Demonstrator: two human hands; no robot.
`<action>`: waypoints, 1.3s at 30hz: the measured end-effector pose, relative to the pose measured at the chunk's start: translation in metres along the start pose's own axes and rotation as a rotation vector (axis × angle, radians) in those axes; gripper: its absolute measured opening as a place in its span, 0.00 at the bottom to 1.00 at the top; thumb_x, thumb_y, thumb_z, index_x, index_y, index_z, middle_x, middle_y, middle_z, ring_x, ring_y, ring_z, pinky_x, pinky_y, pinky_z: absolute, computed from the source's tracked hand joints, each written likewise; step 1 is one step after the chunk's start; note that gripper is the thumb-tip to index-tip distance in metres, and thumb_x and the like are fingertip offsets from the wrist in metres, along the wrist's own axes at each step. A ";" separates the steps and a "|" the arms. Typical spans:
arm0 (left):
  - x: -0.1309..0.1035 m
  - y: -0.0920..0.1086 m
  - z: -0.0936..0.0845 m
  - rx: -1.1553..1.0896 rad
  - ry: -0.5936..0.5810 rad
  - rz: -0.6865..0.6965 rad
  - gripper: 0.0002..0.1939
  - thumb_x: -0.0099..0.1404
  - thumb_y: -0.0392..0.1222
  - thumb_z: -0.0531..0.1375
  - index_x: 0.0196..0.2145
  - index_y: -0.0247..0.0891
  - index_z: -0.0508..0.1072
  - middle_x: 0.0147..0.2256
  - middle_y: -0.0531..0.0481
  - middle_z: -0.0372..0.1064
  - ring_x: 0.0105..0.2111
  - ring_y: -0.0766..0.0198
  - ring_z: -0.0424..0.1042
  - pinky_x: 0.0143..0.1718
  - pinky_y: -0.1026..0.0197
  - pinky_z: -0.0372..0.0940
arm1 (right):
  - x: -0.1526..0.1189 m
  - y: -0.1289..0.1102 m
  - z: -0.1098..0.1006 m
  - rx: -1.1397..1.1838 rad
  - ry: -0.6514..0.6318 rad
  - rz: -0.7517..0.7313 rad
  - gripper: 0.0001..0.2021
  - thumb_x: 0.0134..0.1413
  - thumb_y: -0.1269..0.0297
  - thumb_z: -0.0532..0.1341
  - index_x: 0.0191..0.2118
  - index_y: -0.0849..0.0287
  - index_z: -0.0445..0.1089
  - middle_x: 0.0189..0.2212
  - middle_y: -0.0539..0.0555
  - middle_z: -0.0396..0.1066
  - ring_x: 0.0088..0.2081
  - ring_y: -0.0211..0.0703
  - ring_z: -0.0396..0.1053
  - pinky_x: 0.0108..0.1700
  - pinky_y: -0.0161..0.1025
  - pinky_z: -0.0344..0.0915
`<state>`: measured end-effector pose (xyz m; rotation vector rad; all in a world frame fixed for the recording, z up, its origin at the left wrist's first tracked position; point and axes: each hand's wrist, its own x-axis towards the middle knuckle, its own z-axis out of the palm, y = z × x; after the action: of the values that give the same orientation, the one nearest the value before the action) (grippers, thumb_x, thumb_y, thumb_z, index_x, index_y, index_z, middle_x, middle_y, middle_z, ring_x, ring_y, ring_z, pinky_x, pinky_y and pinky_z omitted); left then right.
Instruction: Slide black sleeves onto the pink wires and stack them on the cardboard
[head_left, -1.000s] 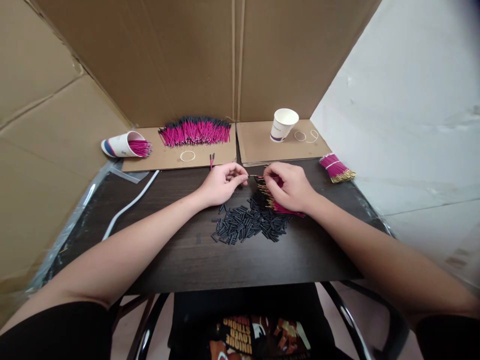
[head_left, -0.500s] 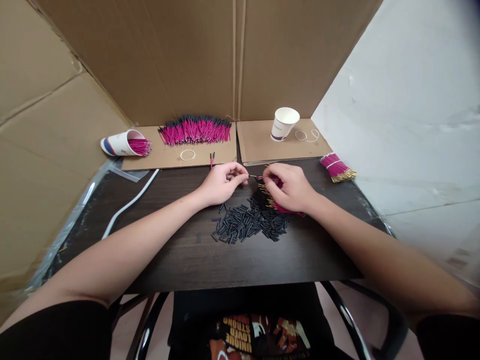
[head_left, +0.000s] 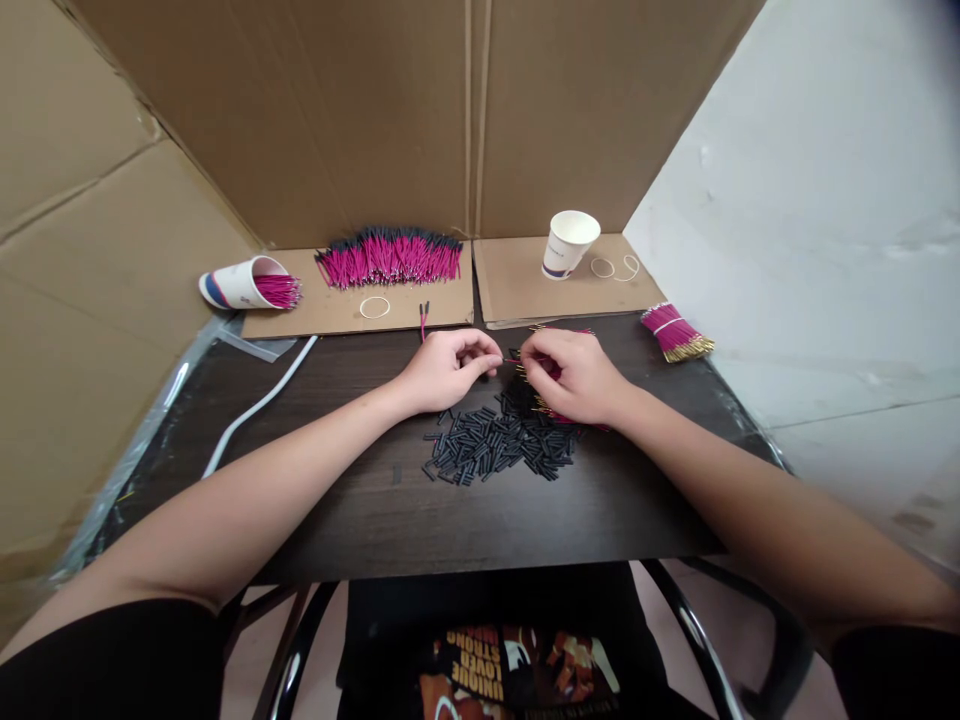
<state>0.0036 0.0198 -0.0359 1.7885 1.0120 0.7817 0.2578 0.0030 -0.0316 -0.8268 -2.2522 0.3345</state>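
Note:
Over the dark table, my left hand is closed in a pinch; the small black sleeve at its fingertips is mostly hidden. A thin magenta wire spans the short gap to my right hand, whose thumb and forefinger are closed on it. Beneath my right hand lies a pile of magenta wires with gold tips, partly covered by the hand. Loose black sleeves are heaped just in front of both hands. Behind my left wrist lie a couple of black-ended magenta wires.
Many black-ended magenta wires lie on a cardboard sheet. A tipped paper cup holds more wires. Another paper cup stands upright near rubber bands. A banded wire bundle lies right; a white cable lies left.
My hands have come slightly closer together. The gold wire tip that showed between them is now out of sight at my left fingertips, with magenta wire in the gap.

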 end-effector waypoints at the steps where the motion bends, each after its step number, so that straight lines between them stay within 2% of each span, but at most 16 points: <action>1: 0.000 0.001 0.000 0.004 -0.001 -0.001 0.12 0.72 0.47 0.67 0.43 0.34 0.82 0.36 0.44 0.82 0.32 0.67 0.74 0.35 0.62 0.65 | 0.000 0.000 0.001 0.001 -0.001 -0.006 0.05 0.69 0.70 0.58 0.39 0.58 0.70 0.31 0.52 0.71 0.32 0.42 0.66 0.38 0.42 0.62; 16: -0.001 -0.002 0.000 -0.004 0.003 0.008 0.12 0.72 0.47 0.67 0.43 0.34 0.84 0.35 0.44 0.83 0.31 0.68 0.74 0.34 0.62 0.65 | 0.000 0.001 0.002 0.013 -0.012 -0.039 0.04 0.67 0.71 0.58 0.38 0.57 0.68 0.31 0.52 0.69 0.32 0.42 0.65 0.37 0.42 0.62; 23: -0.004 0.004 0.001 0.088 0.003 0.075 0.12 0.73 0.47 0.66 0.43 0.35 0.84 0.35 0.45 0.83 0.31 0.68 0.72 0.36 0.62 0.65 | 0.000 0.001 0.003 0.007 -0.033 -0.020 0.04 0.66 0.71 0.59 0.38 0.57 0.68 0.31 0.52 0.71 0.32 0.43 0.66 0.38 0.42 0.63; 34: -0.003 0.003 0.002 0.024 0.001 0.047 0.13 0.73 0.47 0.67 0.43 0.34 0.84 0.35 0.44 0.82 0.32 0.68 0.73 0.36 0.62 0.65 | 0.000 0.002 0.003 0.018 -0.021 -0.024 0.04 0.68 0.71 0.58 0.39 0.57 0.69 0.32 0.52 0.71 0.33 0.43 0.66 0.38 0.43 0.62; 36: -0.003 0.005 0.001 -0.005 0.004 0.033 0.14 0.71 0.48 0.68 0.46 0.33 0.83 0.37 0.43 0.82 0.32 0.68 0.73 0.35 0.63 0.66 | 0.000 0.001 0.003 0.015 -0.009 -0.025 0.05 0.70 0.71 0.58 0.40 0.57 0.70 0.32 0.53 0.71 0.33 0.44 0.67 0.39 0.43 0.63; 39: -0.004 0.006 -0.001 -0.057 0.007 0.011 0.22 0.67 0.46 0.72 0.53 0.31 0.80 0.41 0.41 0.82 0.29 0.71 0.70 0.32 0.65 0.64 | 0.001 -0.003 0.001 0.006 0.066 -0.016 0.06 0.73 0.70 0.59 0.41 0.58 0.72 0.36 0.56 0.73 0.38 0.47 0.70 0.43 0.46 0.67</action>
<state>0.0029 0.0148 -0.0301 1.7454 0.9763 0.8159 0.2546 0.0013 -0.0306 -0.8045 -2.1943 0.3015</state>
